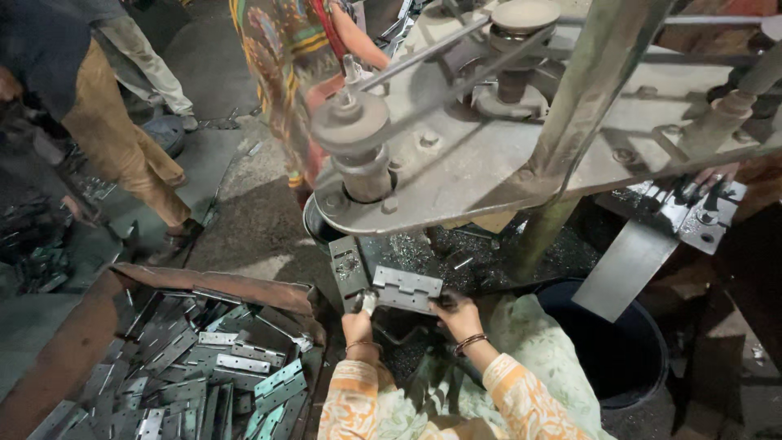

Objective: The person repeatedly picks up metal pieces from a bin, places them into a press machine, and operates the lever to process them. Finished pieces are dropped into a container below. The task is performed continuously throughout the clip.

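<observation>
A flat grey metal hinge plate [406, 288] with several holes lies on the bed of a press machine [489, 155]. My left hand [358, 319] pinches the plate's left corner. At its right end my right hand [458, 316] grips it, with a bangle on the wrist. Both sleeves are orange and patterned. A metal guide block [347, 269] stands just left of the plate.
A rusty bin [213, 285] at the lower left holds several loose hinge plates [244, 364]. A dark round bucket [621, 352] sits to my right. Metal shavings cover the machine bed. Two other people [122, 122] stand behind. Another person's hand [717, 174] rests at the right.
</observation>
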